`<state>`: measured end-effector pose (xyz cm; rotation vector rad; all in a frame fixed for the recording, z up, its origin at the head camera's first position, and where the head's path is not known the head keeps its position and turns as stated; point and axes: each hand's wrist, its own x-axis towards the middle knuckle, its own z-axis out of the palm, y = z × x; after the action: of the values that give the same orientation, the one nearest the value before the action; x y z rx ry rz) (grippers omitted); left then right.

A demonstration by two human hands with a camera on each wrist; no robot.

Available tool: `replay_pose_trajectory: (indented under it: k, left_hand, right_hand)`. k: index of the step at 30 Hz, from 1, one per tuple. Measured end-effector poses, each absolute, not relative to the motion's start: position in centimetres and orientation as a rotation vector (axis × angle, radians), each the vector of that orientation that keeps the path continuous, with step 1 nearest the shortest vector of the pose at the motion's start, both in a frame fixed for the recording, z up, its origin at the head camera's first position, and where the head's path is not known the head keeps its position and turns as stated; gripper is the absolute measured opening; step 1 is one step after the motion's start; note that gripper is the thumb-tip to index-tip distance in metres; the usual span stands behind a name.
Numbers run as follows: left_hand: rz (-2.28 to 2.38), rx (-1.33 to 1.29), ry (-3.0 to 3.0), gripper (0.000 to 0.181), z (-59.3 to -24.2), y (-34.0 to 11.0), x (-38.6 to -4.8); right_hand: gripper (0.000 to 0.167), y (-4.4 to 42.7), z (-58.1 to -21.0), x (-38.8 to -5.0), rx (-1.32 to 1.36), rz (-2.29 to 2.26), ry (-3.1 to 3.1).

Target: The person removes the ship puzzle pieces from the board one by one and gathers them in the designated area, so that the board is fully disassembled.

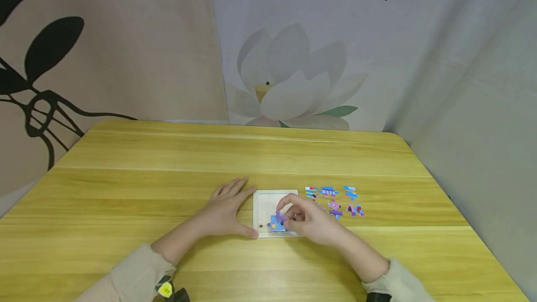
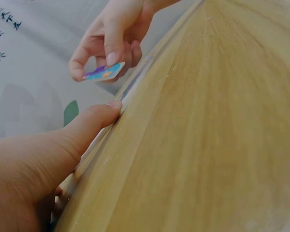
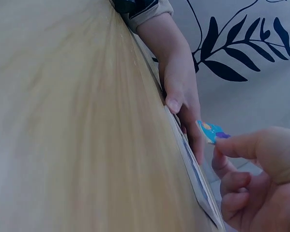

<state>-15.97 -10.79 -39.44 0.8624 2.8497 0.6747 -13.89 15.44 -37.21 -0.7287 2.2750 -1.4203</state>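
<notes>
A white puzzle tray (image 1: 255, 209) with a raised rim lies on the table. My left hand (image 1: 224, 211) rests at its left side, fingers spread, with the thumb touching the near-left corner. In the left wrist view that thumb (image 2: 99, 116) lies straight along the tray's edge. Between thumb and forefinger, my right hand (image 1: 314, 220) pinches a blue and purple puzzle piece (image 1: 277, 223) with a little orange on it. Both wrist views show this piece (image 3: 210, 130) tilted and lifted above the tray. Part of the tray's right side is hidden behind the right hand.
To the right of the tray several loose puzzle pieces lie in rough rows, among them a blue and purple one (image 1: 328, 191) and a pink one (image 1: 334, 206). They sit on a wooden table (image 1: 176, 176). Printed curtains (image 1: 168, 59) hang behind its far edge.
</notes>
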Motion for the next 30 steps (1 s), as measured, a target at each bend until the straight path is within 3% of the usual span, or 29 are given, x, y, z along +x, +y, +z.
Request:
replay_pose_trajectory:
  k: [30]
  left_hand:
    - [0.673, 0.853, 2.835, 0.114, -39.4, -10.8, -16.0]
  right_hand:
    - [0.026, 22.2, -37.6, -12.9, -0.749, -1.416, 2.312]
